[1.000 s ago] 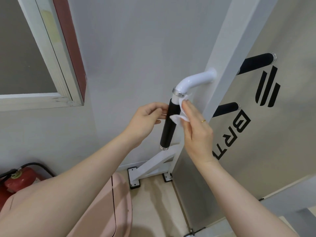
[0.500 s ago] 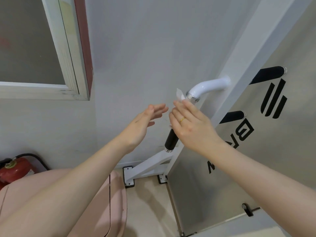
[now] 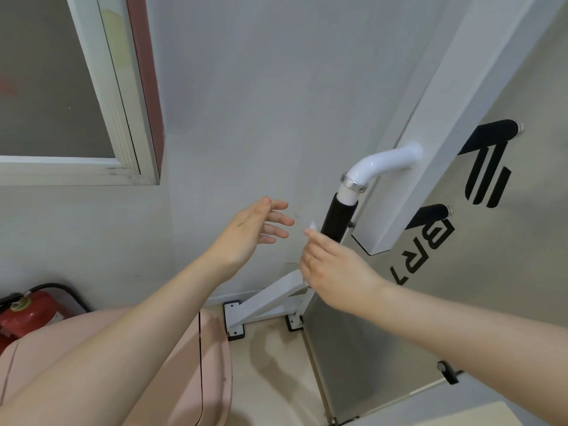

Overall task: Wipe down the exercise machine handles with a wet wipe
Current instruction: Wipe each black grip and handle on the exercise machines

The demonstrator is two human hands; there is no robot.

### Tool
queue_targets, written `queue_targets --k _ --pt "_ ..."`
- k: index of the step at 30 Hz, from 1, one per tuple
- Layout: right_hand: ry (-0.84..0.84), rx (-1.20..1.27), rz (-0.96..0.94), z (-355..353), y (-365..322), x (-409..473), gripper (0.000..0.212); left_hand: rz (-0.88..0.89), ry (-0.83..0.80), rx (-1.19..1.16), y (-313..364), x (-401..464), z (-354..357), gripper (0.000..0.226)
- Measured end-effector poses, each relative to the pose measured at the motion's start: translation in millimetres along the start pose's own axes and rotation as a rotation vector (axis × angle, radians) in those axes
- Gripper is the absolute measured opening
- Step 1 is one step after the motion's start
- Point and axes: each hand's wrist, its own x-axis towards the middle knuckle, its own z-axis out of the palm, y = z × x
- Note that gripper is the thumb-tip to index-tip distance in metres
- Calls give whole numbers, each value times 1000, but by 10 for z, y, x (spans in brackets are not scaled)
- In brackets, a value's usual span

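We face the pale wall first, with a framed window at upper left and the white exercise machine frame rising diagonally at right. Beside the frame stands a grey panel printed with black stripes and letters. Low on the left we see a pink rounded bin, and beyond it, against the wall, a red fire extinguisher with a black hose. A white brace runs from the machine down to a bracket on the beige floor.

From the frame a white curved tube ends in a metal ring, and below it hangs the black handle, nearly upright. Two further black grips stick out on the frame's far side.

Our right hand covers the lower part of the handle, fingers curled round it, and it holds the wet wipe; only a small white corner shows above the fingertips, just left of the grip. Our left hand hovers a little to the left of the handle, fingers loosely spread, holding nothing and touching nothing.
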Motion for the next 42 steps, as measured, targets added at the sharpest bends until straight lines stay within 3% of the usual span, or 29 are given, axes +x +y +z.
queue_targets --k 5,8,10,13,15,18,24,26,28,30,34,38,39,40,42 --pt "323 40 342 -13 273 -2 18 -11 -41 11 38 4 43 38" --pt "264 26 126 100 -54 -126 30 14 -72 19 78 15 111 36" --pt "313 93 72 143 -79 -130 24 33 -112 28 105 27 154 36" --pt "665 263 301 124 222 -99 10 36 -135 -4 133 64 168 38" --pt "857 396 462 149 314 -158 12 52 -106 -1 140 89 168 38" --pt "946 804 691 164 155 -173 23 122 -98 27 140 107 234 31" --pt "806 1649 1212 -103 -95 150 32 218 -43 85 115 167 274 35" --pt "710 2040 1299 -75 -61 228 32 215 1 123 113 188 274 39" --pt "607 2421 1289 -17 43 296 32 252 73 240 107 221 294 40" --pt "565 2609 1198 21 243 360 34 299 149 380 95 260 299 42" --pt "628 2773 1056 131 466 368 36 244 202 452 98 303 263 64" --pt "232 2700 1028 356 140 177 38 239 156 518 138 269 294 77" --pt "202 2744 1028 370 124 116 39 248 134 538 144 258 307 78" --pt "237 2832 980 388 159 69 37 250 115 550 148 250 316 78" --pt "446 3064 695 417 314 -17 38 215 95 521 146 228 324 81"
